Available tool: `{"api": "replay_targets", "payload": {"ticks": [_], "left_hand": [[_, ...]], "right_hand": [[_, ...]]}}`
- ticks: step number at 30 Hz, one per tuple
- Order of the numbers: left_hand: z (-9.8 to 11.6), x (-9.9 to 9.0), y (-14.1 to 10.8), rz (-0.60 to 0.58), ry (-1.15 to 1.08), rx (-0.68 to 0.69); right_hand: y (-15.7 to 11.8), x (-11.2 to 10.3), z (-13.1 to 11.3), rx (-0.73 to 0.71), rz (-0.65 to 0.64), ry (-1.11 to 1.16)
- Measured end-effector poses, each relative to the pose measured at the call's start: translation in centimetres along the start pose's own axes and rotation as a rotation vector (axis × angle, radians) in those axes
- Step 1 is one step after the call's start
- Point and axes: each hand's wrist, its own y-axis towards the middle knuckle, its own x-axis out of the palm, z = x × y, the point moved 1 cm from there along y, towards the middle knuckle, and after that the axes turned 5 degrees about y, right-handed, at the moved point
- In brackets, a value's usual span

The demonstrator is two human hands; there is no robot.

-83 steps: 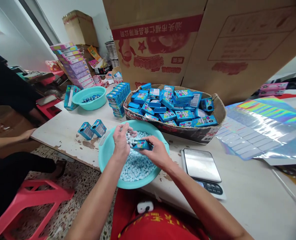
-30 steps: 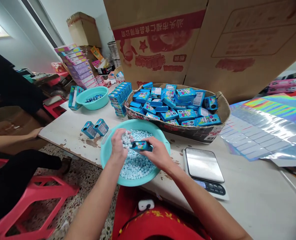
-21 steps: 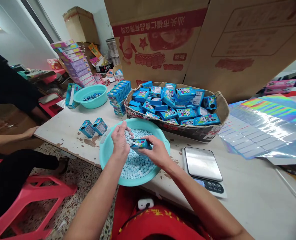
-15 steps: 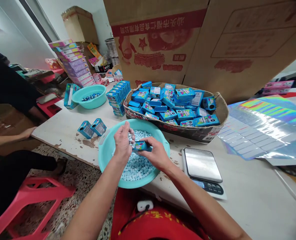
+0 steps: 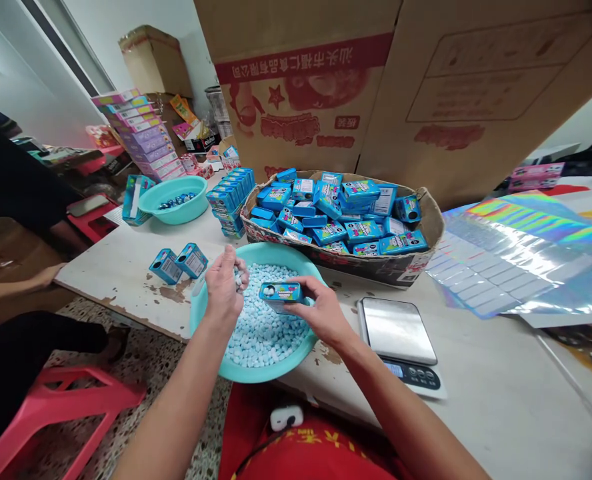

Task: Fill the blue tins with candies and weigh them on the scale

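Observation:
Pale blue candies (image 5: 266, 333) fill much of a turquoise basin (image 5: 199, 333) at the table's front edge. Over its left part, my left hand (image 5: 225, 287) is curled around some of the candies, which show between its fingers. My right hand (image 5: 321, 308) grips a small blue box (image 5: 281, 291) by its right end, above the basin. A round opening with pale candies in it shows at the box's left end. The two hands are apart. Behind the basin, a cardboard tray (image 5: 433, 230) holds several blue boxes (image 5: 363, 231).
Right of the basin lies a digital scale (image 5: 400, 331), with holographic sheets (image 5: 506, 267) beyond it. Two blue boxes (image 5: 192, 260) stand left of the basin. Farther back are stacked blue boxes (image 5: 231, 200) and a smaller turquoise basin (image 5: 176, 212). A person's hand (image 5: 51, 275) rests at the table's left edge.
My left hand has drawn back leftward from the blue box with candies in its grasp. The box in my right hand now shows its opening, and the whole view has shifted slightly.

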Motion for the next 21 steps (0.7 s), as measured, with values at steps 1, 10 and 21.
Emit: {"api": "replay_targets", "payload": {"ticks": [1,10,21], "left_hand": [[-0.1,-0.4,0.1,0.007,0.023,-0.006],[-4.5,-4.6,0.4,-0.419,1.129,0.032],[-8.6,-3.2,1.7,-0.712,1.819,0.085]], "right_hand": [[0.0,-0.2,0.1,0.012,0.014,0.029],[-1.4,-2.7,-0.5,0.121,0.044,0.421],[-9.0,-17.0,4.4,0.080,0.533,-0.023]]}}
